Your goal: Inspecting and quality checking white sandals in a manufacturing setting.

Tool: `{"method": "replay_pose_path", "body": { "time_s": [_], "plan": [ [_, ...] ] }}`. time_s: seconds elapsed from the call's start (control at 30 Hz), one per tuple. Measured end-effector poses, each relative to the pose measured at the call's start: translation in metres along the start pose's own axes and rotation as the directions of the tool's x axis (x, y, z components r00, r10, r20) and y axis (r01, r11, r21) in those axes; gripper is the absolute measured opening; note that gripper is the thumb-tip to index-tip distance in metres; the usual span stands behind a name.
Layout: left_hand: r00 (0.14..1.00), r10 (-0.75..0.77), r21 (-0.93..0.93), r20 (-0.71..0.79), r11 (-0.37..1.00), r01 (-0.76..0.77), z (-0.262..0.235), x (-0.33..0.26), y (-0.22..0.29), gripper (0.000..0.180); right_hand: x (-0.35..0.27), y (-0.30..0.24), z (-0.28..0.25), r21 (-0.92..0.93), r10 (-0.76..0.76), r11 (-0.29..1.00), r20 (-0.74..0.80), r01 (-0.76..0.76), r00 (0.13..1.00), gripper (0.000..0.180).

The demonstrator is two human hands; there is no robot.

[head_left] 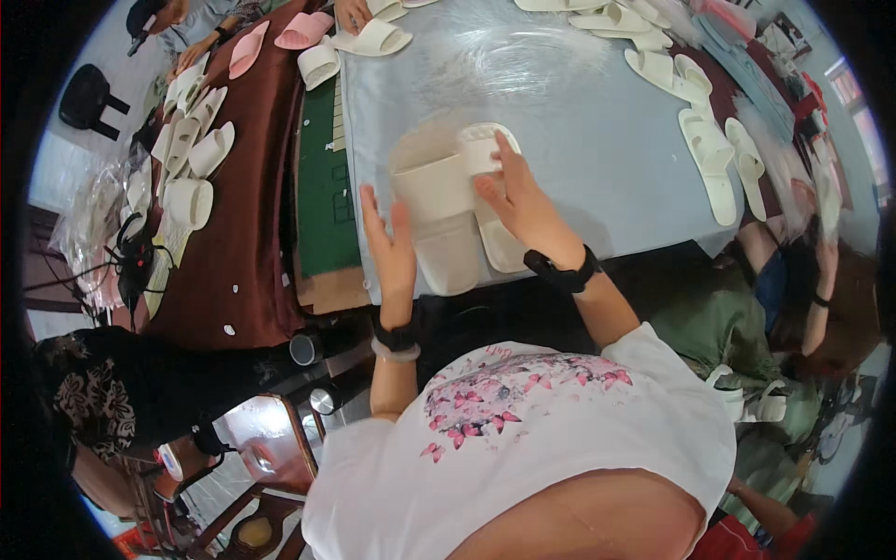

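A pair of off-white slide slippers lies side by side on the grey-blue table cover, between my hands. The left slipper is smeared at its strap and toe, and the right slipper is partly hidden behind my right hand. Along the left slipper's outer side is my left hand, fingers stretched and pointing away from me. My right hand reaches over the right slipper's strap with fingers apart. Whether either hand touches a slipper, I cannot tell.
Clear plastic bags are heaped at the table's far side. More off-white slippers line the right edge. On the brown-covered table to the left lie several slippers and a pink one. Co-workers' hands show at the far left.
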State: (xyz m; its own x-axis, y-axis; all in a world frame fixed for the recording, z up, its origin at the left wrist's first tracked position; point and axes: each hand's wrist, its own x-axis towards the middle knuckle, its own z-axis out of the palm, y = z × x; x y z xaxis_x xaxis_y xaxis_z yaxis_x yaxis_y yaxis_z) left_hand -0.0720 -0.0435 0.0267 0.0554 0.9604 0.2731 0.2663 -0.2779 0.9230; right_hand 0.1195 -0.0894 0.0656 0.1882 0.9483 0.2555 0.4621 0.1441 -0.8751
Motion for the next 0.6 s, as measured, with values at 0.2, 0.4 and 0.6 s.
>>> {"method": "replay_pose_path", "body": {
  "time_s": [0.2, 0.4, 0.6],
  "plan": [
    [0.946, -0.022, 0.297, 0.322, 0.951, -0.079, -0.014, -0.036, -0.026, 0.064, -0.026, 0.039, -0.002, -0.47, -0.141, 0.865, 0.115, 0.179, 0.983, 0.051],
    [0.83, 0.121, 0.505, 0.544, 0.743, -0.439, 0.003, -0.056, -0.022, 0.069, -0.062, 0.062, -0.01, -0.568, -0.057, 0.794, 0.287, 0.218, 0.956, 0.053],
    [0.79, -0.008, 0.639, 0.614, 0.592, -0.491, 0.001, -0.08, 0.01, 0.071, -0.077, 0.053, -0.018, -0.518, 0.012, 0.83, 0.386, 0.206, 0.922, 0.054]
  ]
}}
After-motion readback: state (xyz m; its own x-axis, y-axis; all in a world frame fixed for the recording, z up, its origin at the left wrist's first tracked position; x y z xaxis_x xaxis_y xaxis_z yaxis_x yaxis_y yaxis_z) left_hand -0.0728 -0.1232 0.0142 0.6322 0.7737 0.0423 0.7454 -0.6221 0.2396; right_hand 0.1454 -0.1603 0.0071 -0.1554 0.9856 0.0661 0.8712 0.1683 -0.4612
